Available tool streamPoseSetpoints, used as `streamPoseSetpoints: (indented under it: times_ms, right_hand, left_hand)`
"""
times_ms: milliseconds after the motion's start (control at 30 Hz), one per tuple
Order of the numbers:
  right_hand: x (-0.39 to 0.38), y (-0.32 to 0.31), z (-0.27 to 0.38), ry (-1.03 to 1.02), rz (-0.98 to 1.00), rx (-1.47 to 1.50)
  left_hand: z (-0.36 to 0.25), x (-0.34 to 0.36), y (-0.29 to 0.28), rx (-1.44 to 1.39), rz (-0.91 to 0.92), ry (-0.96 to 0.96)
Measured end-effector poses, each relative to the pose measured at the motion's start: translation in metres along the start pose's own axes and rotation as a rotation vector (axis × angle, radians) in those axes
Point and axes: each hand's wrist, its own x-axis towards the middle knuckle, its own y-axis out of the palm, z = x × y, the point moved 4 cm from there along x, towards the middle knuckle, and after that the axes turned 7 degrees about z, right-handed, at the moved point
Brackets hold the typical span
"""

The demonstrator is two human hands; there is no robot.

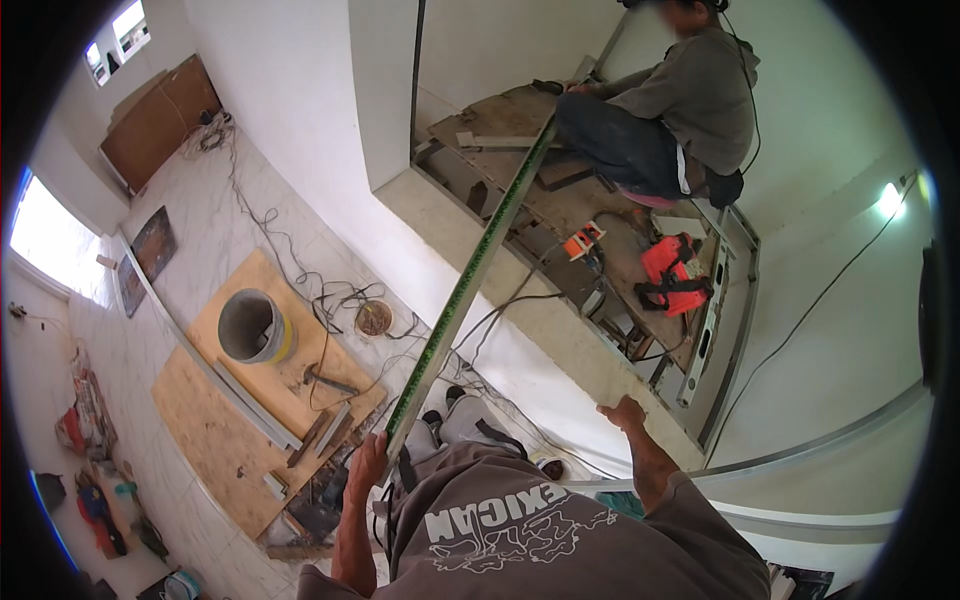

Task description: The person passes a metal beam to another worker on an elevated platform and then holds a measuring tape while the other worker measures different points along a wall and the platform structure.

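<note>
My left hand is closed around the near end of a long metal bar with a green speckled face. The bar slants up and away across the wall ledge to a seated co-worker, whose hands are close to its far end. On the beige ledge rests my right hand, its thumb apart from the fingers and nothing visible in it. Beyond the ledge, the co-worker sits on worn wooden boards laid over a metal frame. An orange power strip and a red tool bag lie there.
A spirit level lies along the right of the boards. Down left, a plywood sheet carries a bucket, a hammer and metal offcuts. Cables tangle across the tiled floor near my feet.
</note>
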Motion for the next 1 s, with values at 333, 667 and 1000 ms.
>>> streamPoseSetpoints:
  times_ms: [333,667,1000]
  right_hand:
    - [0.001,0.003,0.000,0.007,0.013,0.015]
    - [0.000,0.001,0.000,0.008,0.000,0.006]
    - [-0.001,0.002,0.002,0.011,0.005,0.023]
  left_hand:
    - [-0.011,-0.002,-0.005,-0.065,0.038,-0.117]
    - [-0.006,-0.002,-0.002,-0.056,0.051,-0.116]
    - [-0.012,-0.002,-0.012,-0.119,0.116,-0.169]
